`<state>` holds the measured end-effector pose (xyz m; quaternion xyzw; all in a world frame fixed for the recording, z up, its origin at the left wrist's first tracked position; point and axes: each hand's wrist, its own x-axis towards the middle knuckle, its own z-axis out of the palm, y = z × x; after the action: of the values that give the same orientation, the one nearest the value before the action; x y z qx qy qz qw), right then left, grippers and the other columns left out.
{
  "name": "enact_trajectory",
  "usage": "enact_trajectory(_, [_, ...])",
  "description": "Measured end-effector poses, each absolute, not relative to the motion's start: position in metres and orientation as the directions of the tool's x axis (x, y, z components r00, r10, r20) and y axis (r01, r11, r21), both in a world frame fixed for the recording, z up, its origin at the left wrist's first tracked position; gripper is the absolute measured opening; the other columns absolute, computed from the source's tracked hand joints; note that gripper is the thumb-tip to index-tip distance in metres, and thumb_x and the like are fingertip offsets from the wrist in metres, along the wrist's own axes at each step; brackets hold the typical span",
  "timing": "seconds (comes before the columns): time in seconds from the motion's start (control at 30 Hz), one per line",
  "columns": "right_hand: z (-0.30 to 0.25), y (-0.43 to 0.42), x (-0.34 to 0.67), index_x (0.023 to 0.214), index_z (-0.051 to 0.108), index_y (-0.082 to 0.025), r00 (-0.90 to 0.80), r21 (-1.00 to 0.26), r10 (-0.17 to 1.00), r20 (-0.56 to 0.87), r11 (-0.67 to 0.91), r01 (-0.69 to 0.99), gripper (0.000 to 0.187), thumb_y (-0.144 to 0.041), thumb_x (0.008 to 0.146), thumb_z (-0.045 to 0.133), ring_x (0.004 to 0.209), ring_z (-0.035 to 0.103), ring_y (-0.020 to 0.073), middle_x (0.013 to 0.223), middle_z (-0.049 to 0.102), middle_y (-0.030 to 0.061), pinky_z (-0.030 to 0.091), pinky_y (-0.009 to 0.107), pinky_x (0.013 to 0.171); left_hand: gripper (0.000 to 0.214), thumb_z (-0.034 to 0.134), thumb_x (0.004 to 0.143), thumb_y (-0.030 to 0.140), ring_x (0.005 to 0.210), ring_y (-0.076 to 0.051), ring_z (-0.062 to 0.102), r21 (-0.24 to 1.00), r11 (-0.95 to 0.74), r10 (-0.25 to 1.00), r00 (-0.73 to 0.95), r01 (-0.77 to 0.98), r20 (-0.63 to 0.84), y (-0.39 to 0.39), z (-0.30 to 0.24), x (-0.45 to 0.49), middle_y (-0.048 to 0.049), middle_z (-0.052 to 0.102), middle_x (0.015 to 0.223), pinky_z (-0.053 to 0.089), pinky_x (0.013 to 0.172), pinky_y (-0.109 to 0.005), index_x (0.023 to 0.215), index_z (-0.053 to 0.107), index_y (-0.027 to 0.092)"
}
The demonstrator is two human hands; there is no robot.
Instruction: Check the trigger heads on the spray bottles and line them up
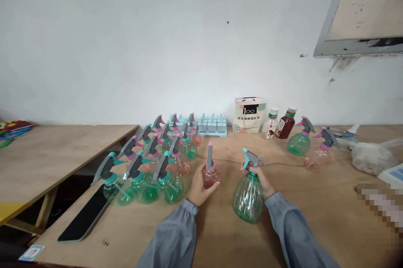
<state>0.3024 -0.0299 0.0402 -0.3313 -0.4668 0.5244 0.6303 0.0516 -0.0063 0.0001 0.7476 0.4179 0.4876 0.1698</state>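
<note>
The green bottle (248, 195) stands upright on the table (315, 213), long axis vertical. Its teal nozzle points left and the grey trigger hangs to the right. The right hand (262, 180) is closed around its neck from behind. Just left of it stands the pink bottle (210, 173), also upright, with its narrow grey head seen end-on and running toward the wall. The left hand (197, 187) cups its belly. Further left of the green bottle a cluster (151, 163) of like sprayers crowds close to the left hand, and a dark phone (84, 214) lies beyond them at the table edge. Behind the green bottle, against the wall, are a pale blue mould (213, 126), a box (249, 115) and two drinks (278, 123). The box bears a spectacles drawing and Chinese characters too small to read. The drink labels are illegible. To the right stand two more sprayers (307, 146), then a bag (373, 157).
</note>
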Motion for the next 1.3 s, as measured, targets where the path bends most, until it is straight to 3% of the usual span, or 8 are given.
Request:
enact_trajectory(0.2, [0.042, -0.031, 0.304, 0.106, 0.065, -0.023, -0.104, -0.922, 0.970, 0.219, 0.171, -0.348, 0.043, -0.043, 0.068, 0.063, 0.093, 0.064, 0.0277, 0.093, 0.073, 0.0087, 0.047, 0.041, 0.083, 0.075, 0.071, 0.078, 0.046, 0.127, -0.030, 0.055, 0.653, -0.583, 0.792, 0.155, 0.484, 0.591, -0.008, -0.009, 0.051, -0.0170, 0.055, 0.133, 0.041, 0.111, -0.051, 0.138, 0.035, 0.019])
enact_trajectory(0.4, [0.037, -0.028, 0.304, 0.103, 0.066, -0.024, 0.004, -0.935, 0.977, 0.212, 0.204, -0.291, 0.045, -0.048, 0.066, 0.067, 0.089, 0.065, 0.0279, 0.085, 0.073, 0.0066, 0.046, 0.042, 0.086, 0.089, 0.076, 0.072, 0.052, 0.129, -0.034, 0.054, 0.661, -0.575, 0.808, 0.209, 0.482, 0.551, -0.004, -0.007, 0.047, -0.0190, 0.053, 0.137, 0.041, 0.111, -0.053, 0.142, 0.032, 0.019])
enact_trajectory(0.63, [0.043, -0.031, 0.301, 0.099, 0.068, -0.024, -0.111, -0.929, 0.973, 0.204, 0.157, -0.336, 0.040, -0.046, 0.066, 0.070, 0.090, 0.066, 0.0270, 0.088, 0.075, 0.0067, 0.047, 0.041, 0.086, 0.095, 0.076, 0.073, 0.052, 0.130, -0.035, 0.053, 0.668, -0.557, 0.827, 0.260, 0.493, 0.499, -0.001, -0.003, 0.049, -0.0204, 0.053, 0.139, 0.040, 0.110, -0.056, 0.146, 0.027, 0.017])
enact_trajectory(0.9, [0.032, -0.013, 0.306, 0.076, 0.068, -0.024, 0.055, -0.931, 0.983, 0.176, 0.184, -0.316, 0.026, -0.045, 0.063, 0.075, 0.070, 0.059, 0.0195, 0.073, 0.070, 0.0023, 0.045, 0.033, 0.072, 0.094, 0.077, 0.072, 0.054, 0.129, -0.036, 0.053, 0.617, -0.586, 0.809, 0.331, 0.526, 0.486, 0.008, -0.001, 0.041, -0.0191, 0.053, 0.140, 0.040, 0.110, -0.057, 0.147, 0.033, 0.018])
enact_trajectory(1.1, [0.042, -0.014, 0.301, 0.084, 0.069, -0.024, -0.054, -0.915, 0.980, 0.191, 0.158, -0.372, 0.027, -0.044, 0.065, 0.071, 0.085, 0.063, 0.0228, 0.090, 0.073, 0.0050, 0.046, 0.037, 0.085, 0.095, 0.076, 0.073, 0.054, 0.131, -0.036, 0.051, 0.652, -0.583, 0.812, 0.364, 0.484, 0.456, 0.012, 0.004, 0.041, -0.0187, 0.052, 0.141, 0.038, 0.111, -0.058, 0.149, 0.030, 0.019])
enact_trajectory(1.3, [0.030, -0.010, 0.300, 0.077, 0.068, -0.024, 0.148, -0.927, 0.972, 0.181, 0.219, -0.306, 0.025, -0.046, 0.065, 0.072, 0.077, 0.061, 0.0214, 0.076, 0.070, 0.0027, 0.046, 0.036, 0.080, 0.095, 0.074, 0.075, 0.056, 0.135, -0.038, 0.047, 0.672, -0.583, 0.810, 0.395, 0.458, 0.433, 0.011, 0.006, 0.040, -0.0216, 0.048, 0.144, 0.034, 0.113, -0.059, 0.148, 0.028, 0.015])
